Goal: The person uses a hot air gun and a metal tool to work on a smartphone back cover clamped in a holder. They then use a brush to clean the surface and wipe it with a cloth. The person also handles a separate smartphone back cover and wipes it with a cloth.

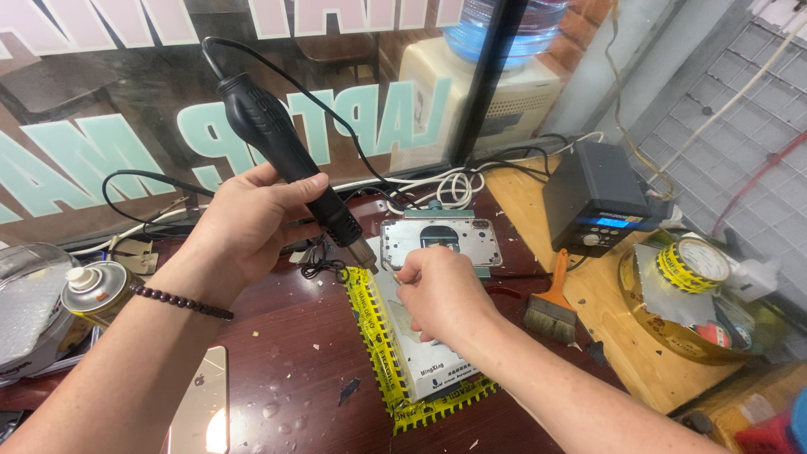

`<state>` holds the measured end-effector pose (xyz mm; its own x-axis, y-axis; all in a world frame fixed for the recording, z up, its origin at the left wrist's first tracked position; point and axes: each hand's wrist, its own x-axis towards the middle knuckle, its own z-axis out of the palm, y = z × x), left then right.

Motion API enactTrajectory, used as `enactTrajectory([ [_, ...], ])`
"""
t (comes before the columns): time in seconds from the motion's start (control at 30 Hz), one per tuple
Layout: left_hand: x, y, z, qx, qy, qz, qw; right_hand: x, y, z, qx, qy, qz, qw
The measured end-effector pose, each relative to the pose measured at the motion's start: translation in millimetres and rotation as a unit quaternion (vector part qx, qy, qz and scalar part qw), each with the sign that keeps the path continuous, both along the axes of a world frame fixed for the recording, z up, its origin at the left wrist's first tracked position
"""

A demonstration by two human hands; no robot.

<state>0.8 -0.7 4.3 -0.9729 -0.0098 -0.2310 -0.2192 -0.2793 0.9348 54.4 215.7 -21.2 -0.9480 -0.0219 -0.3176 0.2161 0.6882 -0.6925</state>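
Head view. I see both forearms reaching in from the near edge of the dark red-brown wooden worktop [294, 370]. My left hand [252, 223], wrist bent and wearing a dark bead bracelet [181, 303], is closed around the black ribbed handle of a corded hot-air gun [286, 151], which tilts down to the right so its metal nozzle points at the near left corner of a silver phone frame [441, 240]. That frame lies flat toward the worktop's far edge, just beyond a pale rectangular pad bordered with yellow printed tape [395, 353]. My right hand [441, 294] is curled over the pad, fingertips pinched at the frame's near edge; whether they grip a tool I cannot tell. An orange-handled brush [551, 303] lies near the right side.
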Motion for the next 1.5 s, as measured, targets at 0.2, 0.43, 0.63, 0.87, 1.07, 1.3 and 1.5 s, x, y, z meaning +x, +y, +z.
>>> enactTrajectory([
  [0.2,-0.1,-0.3,-2.7,0.004,-0.001,-0.004,1.0,9.0,-8.8,4.3,-0.058,-0.006,-0.03,0.998],
  [0.43,7.9,-3.0,-0.2,-0.005,-0.013,-0.004,1.0,0.1,11.5,-2.3,-0.1,0.046,-0.042,0.993],
  [0.63,8.8,-9.5,3.2,0.004,-0.012,-0.004,1.0,-0.2,9.6,-5.7,0.0,0.107,0.035,0.994],
  [0.87,7.1,-8.1,-1.3,-0.008,-0.035,-0.01,0.999,7.9,1.4,13.7,-0.021,-0.009,0.011,1.0],
  [1.07,2.1,-6.4,-3.3,-0.012,-0.043,0.002,0.999,-5.3,-5.2,16.0,0.101,0.154,0.043,0.982],
  [1.3,2.0,-10.3,-9.1,-0.003,-0.032,-0.003,0.999,-12.6,-14.4,-12.9,0.159,0.26,0.08,0.949],
  [1.5,7.5,-14.1,-6.4,-0.022,-0.044,0.024,0.998,-14.9,-15.1,-22.4,0.157,0.274,0.089,0.945],
])
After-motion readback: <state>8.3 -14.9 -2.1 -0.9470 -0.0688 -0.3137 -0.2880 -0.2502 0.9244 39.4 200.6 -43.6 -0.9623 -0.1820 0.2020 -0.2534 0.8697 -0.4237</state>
